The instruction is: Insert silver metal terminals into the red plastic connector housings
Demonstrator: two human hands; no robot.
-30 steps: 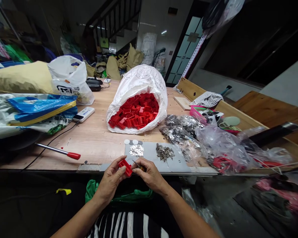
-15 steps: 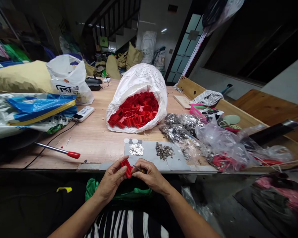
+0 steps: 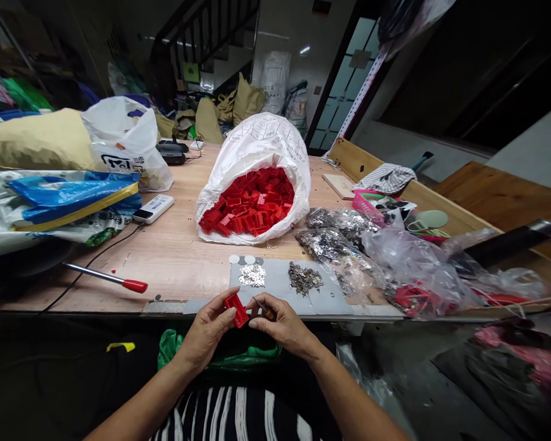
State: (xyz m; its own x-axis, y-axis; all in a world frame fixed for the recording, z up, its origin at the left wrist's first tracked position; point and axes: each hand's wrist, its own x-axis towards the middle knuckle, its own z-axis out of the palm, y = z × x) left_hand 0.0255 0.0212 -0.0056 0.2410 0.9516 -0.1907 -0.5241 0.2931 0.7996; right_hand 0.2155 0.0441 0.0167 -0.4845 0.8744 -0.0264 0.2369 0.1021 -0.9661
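My left hand pinches a small red plastic housing between thumb and fingers, its hollow side turned up. In my right hand is a slim pointed tool with a dark and yellowish handle; its thin tip points up and left, beside the red housing. Whether tip and housing touch I cannot tell. Just beyond my hands, on a grey mat, lie a pile of shiny silver pieces and a pile of darker metal pieces.
A white sack lies with its mouth toward me, full of red housings. Clear bags of metal parts are on the right. At left are a red-handled rod, a white device and filled bags. Green plastic hangs below the edge.
My right hand has drawn slightly right, away from the red housing, and the tool's handle shows more. The housing has tipped a little in my left hand.
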